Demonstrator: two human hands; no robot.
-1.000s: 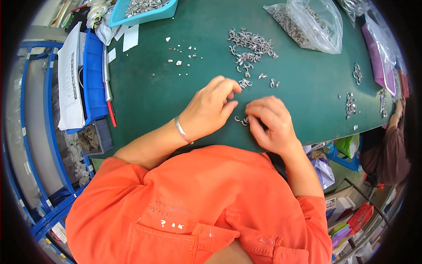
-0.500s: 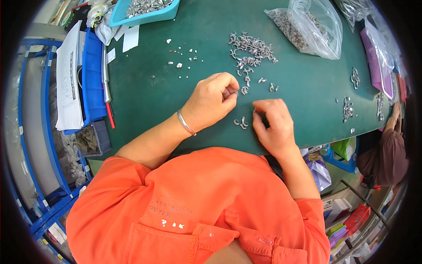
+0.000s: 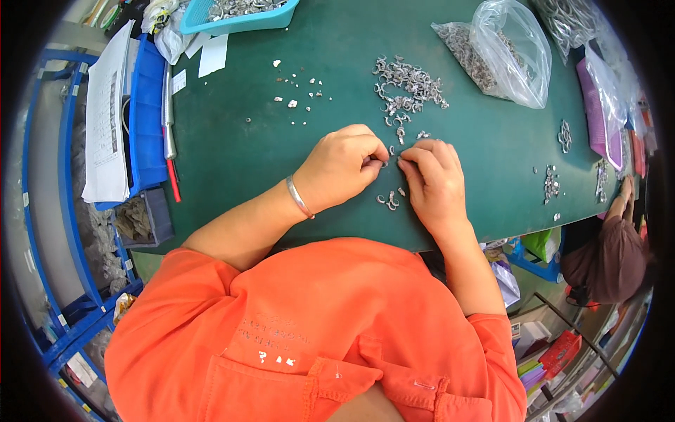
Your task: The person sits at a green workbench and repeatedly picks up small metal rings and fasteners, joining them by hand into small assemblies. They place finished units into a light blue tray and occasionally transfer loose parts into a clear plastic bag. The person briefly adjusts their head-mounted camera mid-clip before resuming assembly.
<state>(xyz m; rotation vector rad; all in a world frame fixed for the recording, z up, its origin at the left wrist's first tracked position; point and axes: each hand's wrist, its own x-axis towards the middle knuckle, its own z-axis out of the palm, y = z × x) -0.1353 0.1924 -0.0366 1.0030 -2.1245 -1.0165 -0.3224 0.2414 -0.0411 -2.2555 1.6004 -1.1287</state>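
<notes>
Close to the table's near side, my left hand (image 3: 340, 169) is closed in a pinch, with a small curved silver metal piece (image 3: 384, 164) at its fingertips. My right hand (image 3: 437, 184) faces it a short gap away, thumb and fingers pressed together; what they hold, if anything, is too small to name. Between and just beyond the fingertips lie a few loose curved pieces (image 3: 400, 133). A small group of pieces (image 3: 388, 201) rests on the green table (image 3: 281, 169) below the hands. Farther back spreads a heap of similar silver pieces (image 3: 411, 83).
White crumbs (image 3: 292, 104) are scattered left of the heap. A turquoise basket (image 3: 242, 24) of metal pieces stands far left, a clear bag (image 3: 524, 67) of pieces far right. A blue bin (image 3: 150, 119) lines the left edge. At right are small piles (image 3: 551, 184) and another person's hand (image 3: 626, 190).
My right hand has moved up and left toward my left hand, its fingers closing together. One more small piece now shows beside the group below the hands. The view has shifted slightly.
</notes>
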